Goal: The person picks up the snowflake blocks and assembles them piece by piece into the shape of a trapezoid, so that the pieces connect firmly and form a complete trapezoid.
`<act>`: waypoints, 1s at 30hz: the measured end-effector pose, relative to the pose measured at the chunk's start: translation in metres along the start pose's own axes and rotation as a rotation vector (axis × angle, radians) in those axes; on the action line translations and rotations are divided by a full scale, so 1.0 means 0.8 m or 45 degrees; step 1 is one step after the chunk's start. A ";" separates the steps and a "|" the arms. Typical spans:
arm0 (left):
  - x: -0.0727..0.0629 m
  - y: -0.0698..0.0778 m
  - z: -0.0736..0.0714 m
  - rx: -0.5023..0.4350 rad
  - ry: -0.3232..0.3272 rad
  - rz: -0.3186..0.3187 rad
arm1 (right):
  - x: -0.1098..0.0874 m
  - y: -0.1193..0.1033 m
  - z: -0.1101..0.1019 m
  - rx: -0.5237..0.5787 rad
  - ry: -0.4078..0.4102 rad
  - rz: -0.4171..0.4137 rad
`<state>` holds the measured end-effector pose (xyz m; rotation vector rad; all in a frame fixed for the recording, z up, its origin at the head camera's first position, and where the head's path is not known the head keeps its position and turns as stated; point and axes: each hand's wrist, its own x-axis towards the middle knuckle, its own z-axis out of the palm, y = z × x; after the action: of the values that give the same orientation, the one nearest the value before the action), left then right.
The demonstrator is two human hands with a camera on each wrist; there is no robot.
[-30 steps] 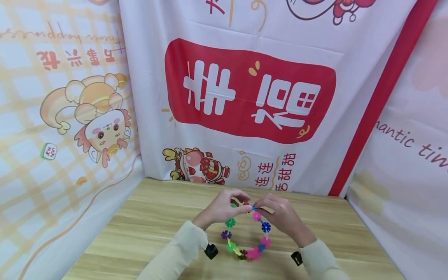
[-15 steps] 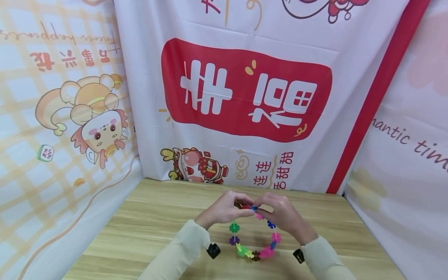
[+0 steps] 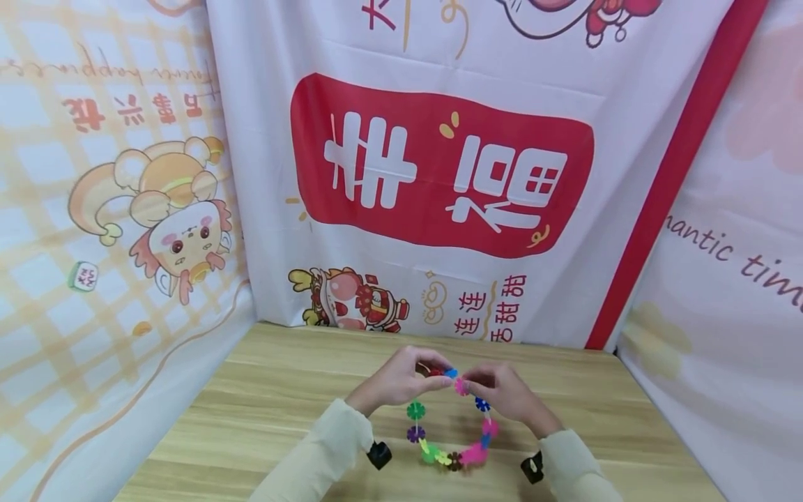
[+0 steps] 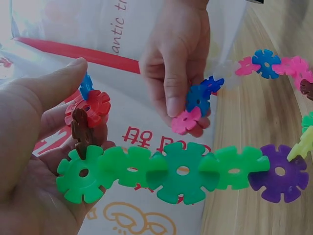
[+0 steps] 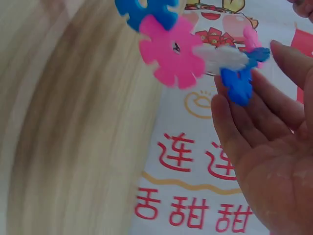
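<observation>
A chain of colourful plastic snowflake discs (image 4: pixel 182 172) hangs in a near-ring between my two hands. My left hand (image 3: pixel 398 376) pinches one end, where a light blue disc (image 4: pixel 86 86) joins a red disc (image 4: pixel 93 110). On that side follow brown, green and purple discs (image 4: pixel 279 174). My right hand (image 3: pixel 505 396) pinches the other end, a pink disc (image 4: pixel 186 121) with blue discs (image 4: pixel 197 99) behind it. The two ends are close but apart. In the right wrist view my right hand (image 5: pixel 274 147) partly hides its end of the chain.
Below the hands lies a wood-grain table (image 3: pixel 295 418). White printed cloth (image 3: pixel 270 209) hangs along its far edge, and more cloth (image 3: pixel 119 293) stands at the left. Each wrist bears a small black device, such as the left one (image 3: pixel 379 454).
Half a second ago the fingertips of both hands met at the blue disc. My right hand has since shifted slightly right and down with the pink disc, opening a small gap.
</observation>
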<state>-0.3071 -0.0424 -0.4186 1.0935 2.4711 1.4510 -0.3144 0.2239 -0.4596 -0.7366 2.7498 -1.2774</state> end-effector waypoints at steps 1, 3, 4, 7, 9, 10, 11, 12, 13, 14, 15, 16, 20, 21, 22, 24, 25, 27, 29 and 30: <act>-0.001 0.000 0.001 -0.002 -0.001 0.004 | 0.000 0.003 0.002 0.030 -0.029 -0.003; -0.002 -0.002 0.002 -0.007 -0.003 0.012 | -0.001 0.006 0.003 0.064 -0.052 -0.014; -0.003 -0.002 0.002 -0.009 -0.002 0.015 | -0.001 0.006 0.002 0.071 -0.052 -0.018; -0.005 -0.003 0.001 -0.015 -0.001 0.023 | -0.003 -0.001 -0.005 0.075 -0.021 -0.027; -0.006 -0.002 -0.002 -0.019 0.004 0.021 | -0.004 -0.008 -0.012 0.073 0.014 -0.051; -0.007 -0.002 -0.003 -0.018 0.007 0.019 | -0.005 -0.012 -0.016 0.078 0.030 -0.062; -0.007 -0.002 -0.004 -0.017 0.011 0.014 | -0.005 -0.017 -0.020 0.081 0.045 -0.080; -0.007 -0.001 -0.006 -0.011 0.016 0.007 | -0.006 -0.022 -0.023 0.089 0.056 -0.099; -0.007 -0.001 -0.007 -0.007 0.020 0.004 | -0.006 -0.026 -0.026 0.091 0.066 -0.113; -0.007 0.000 -0.008 0.000 0.021 0.001 | -0.007 -0.031 -0.028 0.098 0.075 -0.127; -0.006 0.000 -0.009 0.006 0.023 0.000 | -0.008 -0.035 -0.030 0.100 0.081 -0.137; -0.005 0.001 -0.009 0.012 0.023 0.005 | -0.009 -0.039 -0.032 0.101 0.085 -0.145; 0.000 0.003 -0.009 0.046 0.019 0.030 | -0.014 -0.055 -0.037 0.084 0.104 -0.172; 0.000 0.004 -0.009 0.054 0.018 0.035 | -0.015 -0.058 -0.038 0.082 0.108 -0.180; 0.001 0.005 -0.008 0.062 0.016 0.038 | -0.016 -0.061 -0.039 0.079 0.112 -0.194; 0.002 0.006 -0.008 0.076 0.014 0.037 | -0.017 -0.066 -0.041 0.082 0.117 -0.213; 0.002 0.007 -0.007 0.080 0.013 0.038 | -0.018 -0.068 -0.041 0.084 0.118 -0.218; 0.002 0.008 -0.007 0.083 0.010 0.037 | -0.019 -0.072 -0.043 0.083 0.124 -0.229; 0.002 0.008 -0.005 0.087 0.007 0.037 | -0.020 -0.075 -0.043 0.080 0.127 -0.227; 0.003 0.008 -0.005 0.087 0.005 0.039 | -0.021 -0.076 -0.043 0.076 0.129 -0.225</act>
<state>-0.3068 -0.0421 -0.4111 1.1468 2.5352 1.3871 -0.2823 0.2221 -0.3955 -0.9540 2.7630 -1.4610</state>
